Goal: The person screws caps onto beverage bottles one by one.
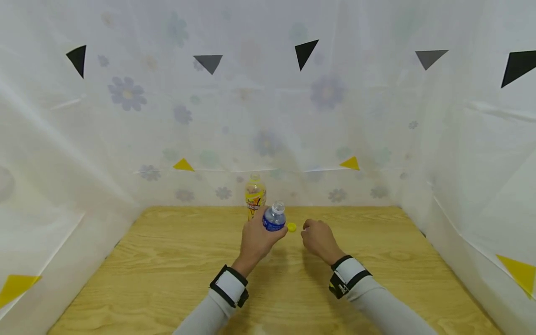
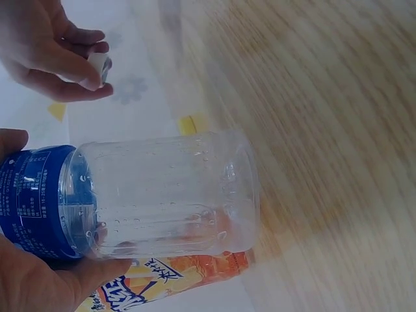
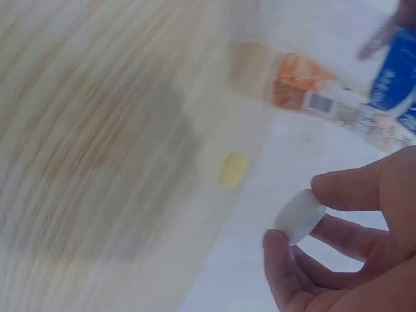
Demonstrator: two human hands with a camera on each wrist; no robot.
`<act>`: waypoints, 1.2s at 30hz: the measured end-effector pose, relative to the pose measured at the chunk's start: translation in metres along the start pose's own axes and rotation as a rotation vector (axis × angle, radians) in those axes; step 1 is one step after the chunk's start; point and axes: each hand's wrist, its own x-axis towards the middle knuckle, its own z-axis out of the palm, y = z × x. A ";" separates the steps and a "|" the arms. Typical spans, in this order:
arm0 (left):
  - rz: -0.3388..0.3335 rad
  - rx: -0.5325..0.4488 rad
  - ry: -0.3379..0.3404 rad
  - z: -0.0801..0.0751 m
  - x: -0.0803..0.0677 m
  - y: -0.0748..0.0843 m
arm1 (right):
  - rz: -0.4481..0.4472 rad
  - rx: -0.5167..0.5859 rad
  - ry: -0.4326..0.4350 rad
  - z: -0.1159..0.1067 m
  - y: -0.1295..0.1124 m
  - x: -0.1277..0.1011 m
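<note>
My left hand [image 1: 267, 231] grips a clear water bottle [image 1: 274, 217] with a blue label, held upright just above the wooden table [image 1: 167, 279]. The bottle's mouth has no cap. In the left wrist view the bottle [image 2: 162, 195] looks nearly empty, with droplets inside. My right hand [image 1: 308, 229] hovers just right of it and pinches a small white cap [image 3: 300, 216] between thumb and fingers [image 3: 348, 188]. A yellow cap [image 1: 291, 227] lies on the table between the two hands. An orange-labelled drink bottle [image 1: 255, 196] stands behind the clear one.
White flowered curtains [image 1: 125, 116] with black, grey and yellow triangles wall the table at the back and on both sides. Bare wood stretches to the left, right and front of the hands.
</note>
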 end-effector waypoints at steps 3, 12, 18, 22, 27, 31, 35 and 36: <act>-0.001 0.003 -0.002 -0.001 0.001 0.001 | 0.058 0.100 -0.018 -0.007 -0.005 -0.003; -0.013 0.024 -0.007 -0.001 0.001 0.000 | 0.144 0.189 -0.113 -0.008 0.001 -0.012; -0.003 0.019 -0.011 -0.001 0.001 0.002 | 0.137 0.198 -0.216 -0.010 0.000 -0.012; 0.004 0.023 -0.011 0.000 0.001 0.002 | 0.136 0.197 -0.201 -0.014 -0.003 -0.012; 0.004 0.036 -0.016 0.000 0.001 0.002 | 0.139 0.222 -0.150 -0.022 -0.010 -0.009; 0.009 0.039 -0.013 0.001 0.001 0.001 | 0.097 0.269 -0.039 -0.037 -0.021 -0.002; 0.025 0.034 -0.012 0.000 0.001 0.001 | 0.010 0.317 0.094 -0.057 -0.041 0.005; 0.028 0.033 -0.011 0.000 0.001 0.001 | -0.011 0.323 0.118 -0.062 -0.046 0.006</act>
